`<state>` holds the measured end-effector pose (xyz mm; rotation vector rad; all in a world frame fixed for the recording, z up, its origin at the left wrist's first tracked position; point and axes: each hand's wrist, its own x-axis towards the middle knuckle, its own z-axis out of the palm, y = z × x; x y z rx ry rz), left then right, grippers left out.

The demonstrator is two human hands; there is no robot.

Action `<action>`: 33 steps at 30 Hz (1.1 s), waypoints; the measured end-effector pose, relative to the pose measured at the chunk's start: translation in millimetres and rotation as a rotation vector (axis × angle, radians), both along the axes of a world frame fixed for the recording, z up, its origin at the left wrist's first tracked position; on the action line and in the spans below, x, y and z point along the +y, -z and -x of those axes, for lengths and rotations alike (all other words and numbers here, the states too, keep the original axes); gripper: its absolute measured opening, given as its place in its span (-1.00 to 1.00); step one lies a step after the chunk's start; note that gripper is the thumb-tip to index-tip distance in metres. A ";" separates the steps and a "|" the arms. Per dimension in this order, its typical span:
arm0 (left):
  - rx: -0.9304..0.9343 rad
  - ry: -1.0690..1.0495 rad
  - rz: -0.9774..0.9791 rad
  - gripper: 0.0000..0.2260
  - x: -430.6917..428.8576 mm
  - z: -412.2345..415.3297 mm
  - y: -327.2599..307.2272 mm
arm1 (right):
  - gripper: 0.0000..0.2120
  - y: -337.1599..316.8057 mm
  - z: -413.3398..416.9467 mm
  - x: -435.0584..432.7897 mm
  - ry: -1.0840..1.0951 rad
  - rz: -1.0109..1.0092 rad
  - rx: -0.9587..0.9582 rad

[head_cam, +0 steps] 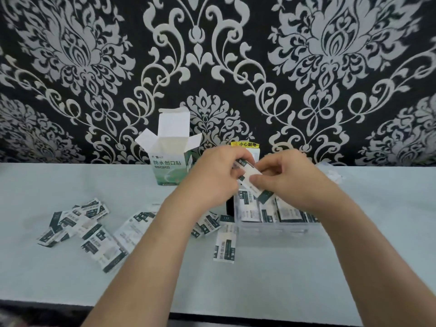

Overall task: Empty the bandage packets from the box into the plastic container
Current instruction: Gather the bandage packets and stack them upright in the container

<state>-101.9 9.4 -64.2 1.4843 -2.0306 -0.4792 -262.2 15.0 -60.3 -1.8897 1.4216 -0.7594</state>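
My left hand (213,175) and my right hand (286,178) meet above the clear plastic container (280,228), both pinching a small stack of white-and-dark-green bandage packets (250,177). Several packets (269,210) stand upright inside the container. The white-and-green bandage box (168,161) stands open at the back, left of my hands, flaps up. Loose packets lie scattered on the table at the left (77,221), and one (225,244) lies just left of the container.
The pale table (259,284) ends at a dark front edge near me. A black-and-silver patterned wall rises behind it. A white object with a yellow warning label (245,145) sits behind my hands. A dark object (230,205) stands by the container's left side.
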 end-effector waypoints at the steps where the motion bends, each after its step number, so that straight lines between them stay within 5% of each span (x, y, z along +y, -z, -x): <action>1: -0.018 0.018 0.002 -0.73 -1.4 5.6 3.7 | -0.98 2.2 2.9 -1.5 0.023 -0.021 0.013; 7: -0.111 -0.075 -0.082 -0.56 -10.0 1.4 15.9 | -0.94 20.1 4.6 -12.2 0.176 -0.145 0.174; 17: 0.020 -0.053 -0.182 -0.73 -13.1 0.0 26.7 | -0.71 36.3 -22.7 -16.5 0.189 -0.121 0.382; 21: 0.026 -0.023 -0.169 -0.74 -14.8 -0.3 28.9 | -0.91 34.9 -26.0 -14.3 0.215 -0.064 0.441; 25: 0.046 -0.014 -0.160 -0.73 -15.4 -1.6 30.6 | -0.78 33.7 -30.0 -12.4 0.240 -0.012 0.485; 33: 0.093 -0.037 -0.083 -0.75 -9.4 -16.1 28.7 | -0.85 30.2 -34.0 -11.6 0.280 0.025 0.551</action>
